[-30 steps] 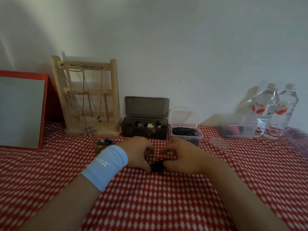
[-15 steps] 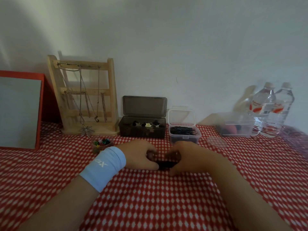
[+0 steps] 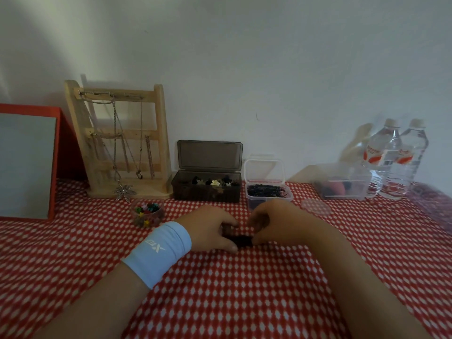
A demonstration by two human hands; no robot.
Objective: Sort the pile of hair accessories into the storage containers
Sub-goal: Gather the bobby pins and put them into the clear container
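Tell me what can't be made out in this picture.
Head view: dark pile, mostly covered by the left hand and right hand curled round it; pieces indistinguishable.
Head view: far clear container, contents blurred.
Head view: red-framed panel, cut off by the left edge.

My left hand (image 3: 210,228) and right hand (image 3: 274,223) cover most of the dark hair accessories (image 3: 241,241); their kind is unreadable.

Matt checked cloth tablecloth (image 3: 220,289), pale bare-wood stand (image 3: 117,140), smoky translucent plastic box (image 3: 208,189).
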